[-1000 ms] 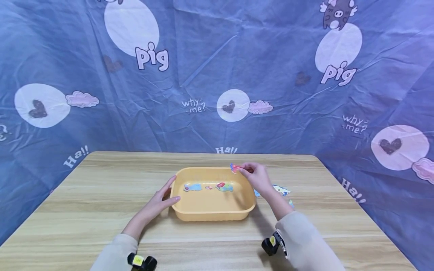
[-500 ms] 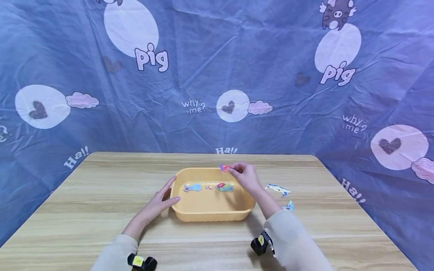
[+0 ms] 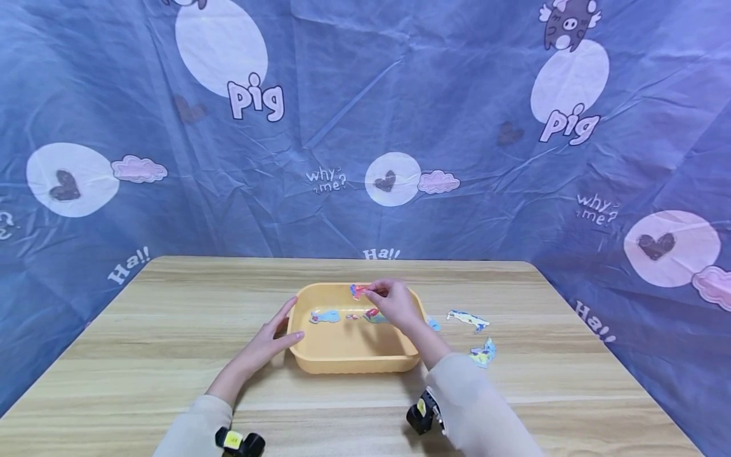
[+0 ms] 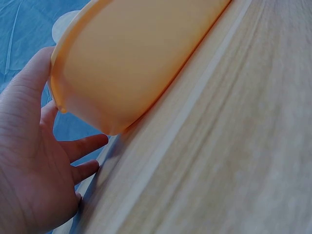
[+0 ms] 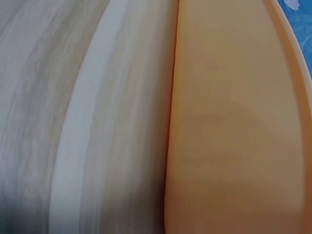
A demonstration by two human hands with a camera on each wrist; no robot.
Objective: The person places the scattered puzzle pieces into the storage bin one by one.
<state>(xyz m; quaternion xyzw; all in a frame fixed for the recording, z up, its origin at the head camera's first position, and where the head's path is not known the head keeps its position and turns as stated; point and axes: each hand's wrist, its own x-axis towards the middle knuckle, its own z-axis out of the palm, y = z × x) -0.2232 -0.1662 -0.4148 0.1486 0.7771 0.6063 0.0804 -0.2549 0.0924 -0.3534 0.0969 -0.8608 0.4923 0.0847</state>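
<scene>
In the head view my right hand point(image 3: 394, 307) pinches a small flat red and blue cutout point(image 3: 358, 291) between thumb and fingertips, above the far side of a yellow plastic tub point(image 3: 354, 365). My left hand point(image 3: 264, 346) holds the tub's left end, thumb over the rim and the other fingers spread outside it. The left wrist view shows that hand point(image 4: 36, 151) against the tub point(image 4: 122, 58). Inside the tub lie a light blue cutout point(image 3: 325, 316), a tiny red one point(image 3: 352, 317) and a green and red one point(image 3: 374, 315), partly covered by my right hand.
Right of the tub, a white and blue cutout point(image 3: 468, 319), a yellow and blue cutout point(image 3: 483, 353) and a partly hidden light blue piece point(image 3: 434, 324) lie on the wooden table point(image 3: 571, 381). A printed blue cloth point(image 3: 342, 127) hangs behind. The right wrist view shows the tub wall point(image 5: 234, 122), no hand.
My right hand has moved left and slightly down with the red and blue cutout, now over the tub's middle. More of the pieces on the right shows. The left hand stays put.
</scene>
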